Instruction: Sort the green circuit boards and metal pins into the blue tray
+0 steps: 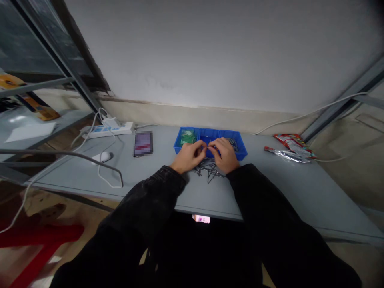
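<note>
- Left hand (188,157): centre of the frame, at the near edge of the tray, fingers curled inward; black sleeve (150,196) up to the wrist.
- Right hand (225,155): just beside the left hand, fingers curled toward it.
- Grip: narrow on both hands, fingertips meeting above the middle compartment at a small glinting piece; too small to tell what it was or which hand bore it.
- Blue tray (210,130): three compartments, on the far part of the tabletop (270,188). Green bagged items (186,138) lay in the left compartment, grey metal pieces (232,144) in the right; the middle one was mostly hidden by the hands.
- Metal pins (209,170): loose tangled heap on the tabletop, just below the tray, between the wrists.
- Step in hand, as judged: close two-handed work on one small piece; its size seemed to call for steady fingertips.
- Left of the tray: white power strip (108,130), white mouse (101,157), pixelated flat object (143,144).
- Right of the tray: red and silver packets (292,146).
- Lower left of the frame: red stool (39,240).
</note>
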The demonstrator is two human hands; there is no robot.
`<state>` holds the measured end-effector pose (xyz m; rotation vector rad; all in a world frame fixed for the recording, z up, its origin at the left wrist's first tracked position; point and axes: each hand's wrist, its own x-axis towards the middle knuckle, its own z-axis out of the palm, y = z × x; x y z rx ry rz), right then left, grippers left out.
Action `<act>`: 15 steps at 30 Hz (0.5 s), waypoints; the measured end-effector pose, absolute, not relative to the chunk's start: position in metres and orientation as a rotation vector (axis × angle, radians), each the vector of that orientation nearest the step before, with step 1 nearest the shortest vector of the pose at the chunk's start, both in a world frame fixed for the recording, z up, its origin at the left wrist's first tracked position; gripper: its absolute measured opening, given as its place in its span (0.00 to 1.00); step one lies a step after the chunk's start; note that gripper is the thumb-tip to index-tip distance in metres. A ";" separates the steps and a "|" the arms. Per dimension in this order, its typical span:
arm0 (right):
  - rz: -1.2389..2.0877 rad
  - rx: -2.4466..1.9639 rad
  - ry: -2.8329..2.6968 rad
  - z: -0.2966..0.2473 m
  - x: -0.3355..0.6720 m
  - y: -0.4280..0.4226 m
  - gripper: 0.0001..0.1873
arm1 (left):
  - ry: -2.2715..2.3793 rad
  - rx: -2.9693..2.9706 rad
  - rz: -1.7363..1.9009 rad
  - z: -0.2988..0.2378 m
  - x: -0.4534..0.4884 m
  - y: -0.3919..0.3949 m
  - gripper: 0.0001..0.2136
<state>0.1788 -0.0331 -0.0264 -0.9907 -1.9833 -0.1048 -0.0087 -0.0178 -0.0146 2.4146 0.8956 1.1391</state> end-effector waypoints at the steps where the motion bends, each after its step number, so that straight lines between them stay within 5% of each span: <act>1: -0.108 -0.988 -1.984 -0.027 0.179 -0.033 0.10 | 0.895 2.413 1.138 -0.014 -0.009 -0.018 0.05; 15: -0.094 -0.993 -1.982 -0.027 0.179 -0.033 0.10 | 0.896 2.426 1.125 -0.014 -0.009 -0.018 0.05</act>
